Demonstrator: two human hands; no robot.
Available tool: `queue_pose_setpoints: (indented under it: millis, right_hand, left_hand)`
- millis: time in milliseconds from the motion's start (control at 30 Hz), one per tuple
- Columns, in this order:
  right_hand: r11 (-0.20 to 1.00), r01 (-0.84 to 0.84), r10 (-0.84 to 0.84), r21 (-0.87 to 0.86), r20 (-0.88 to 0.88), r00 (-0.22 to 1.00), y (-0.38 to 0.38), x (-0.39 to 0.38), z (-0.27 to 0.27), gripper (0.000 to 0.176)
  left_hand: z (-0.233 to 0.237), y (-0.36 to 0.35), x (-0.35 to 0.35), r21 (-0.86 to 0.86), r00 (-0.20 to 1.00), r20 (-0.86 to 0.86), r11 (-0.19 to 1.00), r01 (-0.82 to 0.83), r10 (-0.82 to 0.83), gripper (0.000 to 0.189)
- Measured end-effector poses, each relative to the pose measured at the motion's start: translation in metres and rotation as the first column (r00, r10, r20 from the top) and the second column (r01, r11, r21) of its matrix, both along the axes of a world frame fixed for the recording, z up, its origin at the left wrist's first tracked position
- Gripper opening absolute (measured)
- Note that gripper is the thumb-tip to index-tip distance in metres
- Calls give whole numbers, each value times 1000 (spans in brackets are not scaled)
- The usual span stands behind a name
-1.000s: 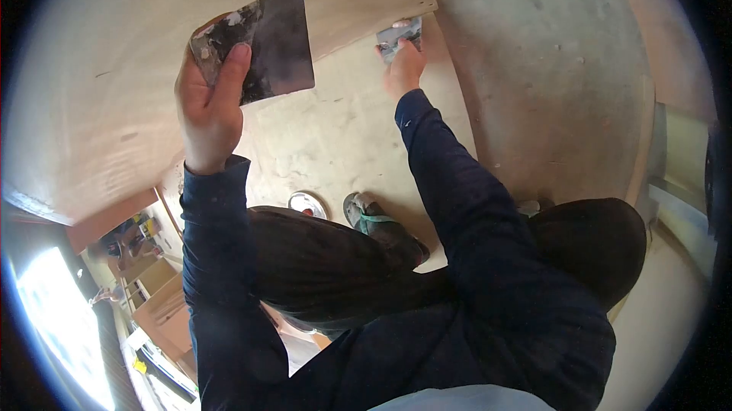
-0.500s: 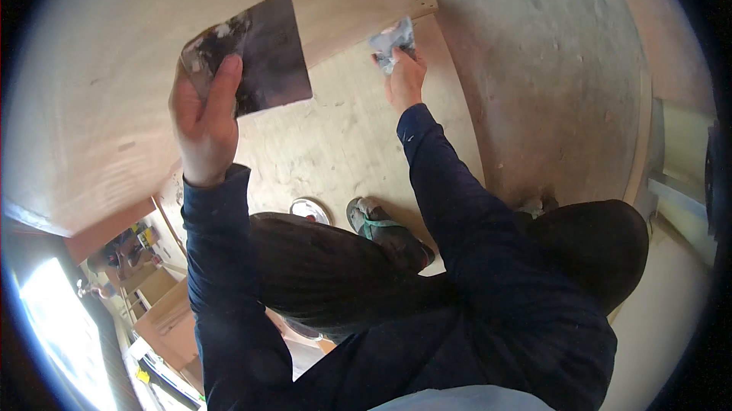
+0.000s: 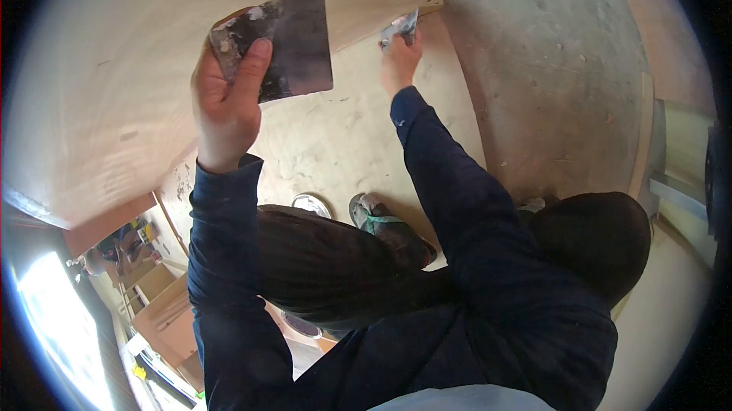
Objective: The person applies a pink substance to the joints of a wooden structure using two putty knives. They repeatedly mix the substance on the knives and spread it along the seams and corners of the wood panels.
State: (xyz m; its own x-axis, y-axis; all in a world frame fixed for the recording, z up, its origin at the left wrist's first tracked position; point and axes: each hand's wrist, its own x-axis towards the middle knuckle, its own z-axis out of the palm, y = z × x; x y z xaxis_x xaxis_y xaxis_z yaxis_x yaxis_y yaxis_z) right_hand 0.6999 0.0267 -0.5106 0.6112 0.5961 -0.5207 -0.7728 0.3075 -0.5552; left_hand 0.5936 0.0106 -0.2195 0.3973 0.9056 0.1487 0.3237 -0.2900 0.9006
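Note:
My left hand (image 3: 230, 110) grips a dark, flat, square putty board (image 3: 301, 45) by its smeared left side, with the thumb laid across its face. In my right hand (image 3: 402, 64) is a small metal scraper (image 3: 404, 24), partly covered by my fingers. Its blade is up by the lower edge of a large pale wooden panel (image 3: 152, 52), close to a corner marked with several small dark dots. Below that edge a second pale board (image 3: 358, 129) runs down toward my feet.
A round, pale-rimmed container (image 3: 311, 203) stands near my sandalled foot (image 3: 385, 226). Grey stained floor (image 3: 557, 68) stretches to the right. At lower left are wooden boxes (image 3: 168, 319), a bright window (image 3: 65, 327) and another person (image 3: 114, 255).
My left hand has moved right and slightly up with the putty board. My right hand has shifted up with the scraper, nearer the panel's corner.

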Motion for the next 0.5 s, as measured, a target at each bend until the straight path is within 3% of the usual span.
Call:
queue_pose_setpoints:
  millis: [33,100,200,267,333,367,400,467,500]
  right_hand:
    - [1000,-2,2,5,1,1000,11,-5,4,36]
    - [926,108,40,-363,377,925,31,-17,16,40]
    - [916,236,-55,-325,481,875,41,-34,32,31]
    - [947,182,-20,-265,518,855,28,-36,26,36]
    - [982,27,117,-185,721,683,11,-29,5,37]
    - [974,-87,208,-210,670,713,-1,-21,-5,34]
    - [954,-260,301,-151,483,822,-8,-9,-14,31]
    - [990,-95,115,-104,215,970,-15,-5,-16,29]
    - [989,-98,120,-107,218,969,-19,0,-13,29]
  left_hand:
    - [2,-3,4,26,999,-45,1000,-14,15,26]
    - [4,0,5,37,999,-36,999,1,0,26]
    - [8,3,7,50,999,-32,999,16,-14,25]
    - [7,3,7,56,999,-42,998,13,-11,25]
    - [5,3,8,58,999,1,998,34,-34,25]
    - [5,2,8,54,999,6,998,34,-35,25]
    - [7,3,10,49,999,14,998,28,-28,25]
    - [10,4,12,52,999,29,998,17,-19,25]
    - [11,4,14,47,998,57,999,22,-25,25]
